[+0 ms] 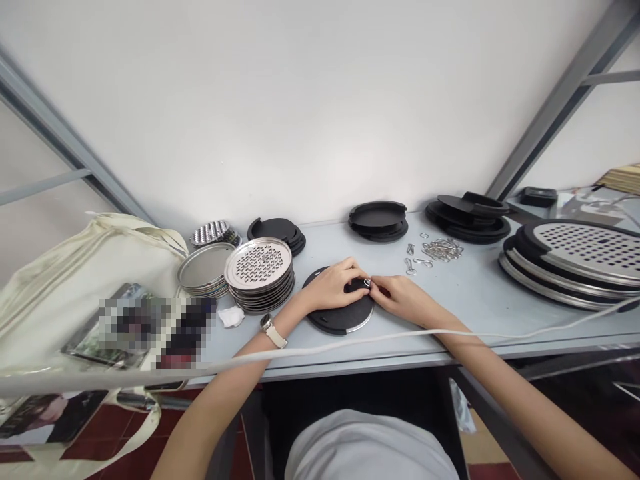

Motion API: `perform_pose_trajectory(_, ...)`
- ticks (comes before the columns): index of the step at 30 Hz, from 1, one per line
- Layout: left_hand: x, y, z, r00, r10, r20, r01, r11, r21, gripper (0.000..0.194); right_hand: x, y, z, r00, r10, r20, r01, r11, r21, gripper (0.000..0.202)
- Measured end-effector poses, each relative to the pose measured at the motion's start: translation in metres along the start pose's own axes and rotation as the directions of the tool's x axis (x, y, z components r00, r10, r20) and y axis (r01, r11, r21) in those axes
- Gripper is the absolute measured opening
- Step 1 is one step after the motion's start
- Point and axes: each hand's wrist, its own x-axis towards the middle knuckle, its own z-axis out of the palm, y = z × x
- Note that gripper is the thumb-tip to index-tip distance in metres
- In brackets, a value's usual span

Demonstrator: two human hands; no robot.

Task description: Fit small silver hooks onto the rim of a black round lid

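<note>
A round black disc (327,319) with a silver edge at its lower right lies flat on the grey table (480,300). My left hand (336,283) rests on top of it, thumb and fingers closed around a raised black part (356,287) near the disc's right side. At that part's end sits a small metal clip (367,283). My right hand (395,297) meets the clip from the right, its fingertips pinched together at it. The fingertips of both hands nearly touch there.
Stacked grater discs (259,265) and metal discs (203,268) stand left. Black rings (379,220) lie behind; loose metal clips (443,249) lie right of them. Large grater discs (585,253) are stacked at right. A white cable (400,335) crosses in front; a cream bag (100,267) lies left.
</note>
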Motion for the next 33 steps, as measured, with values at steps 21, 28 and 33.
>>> perform_pose_trajectory(21,0.0003,-0.0045,0.0001,0.999,0.043,0.023,-0.042,0.997,-0.057,0.028,0.0006,0.0018,0.0003,1.000,-0.006,0.005,0.006,1.000,-0.018,0.026)
perform_pose_trajectory(28,0.0009,-0.0045,0.0001,0.999,0.030,0.031,-0.028,0.997,-0.074,0.028,-0.0002,0.0010,0.0003,1.000,-0.004,-0.003,0.004,1.000,-0.012,0.026)
perform_pose_trajectory(33,0.0006,-0.0032,-0.0005,0.999,0.017,0.042,-0.014,0.997,-0.082,0.028,0.0002,0.0004,0.0003,1.000,-0.001,0.010,0.001,1.000,-0.008,0.027)
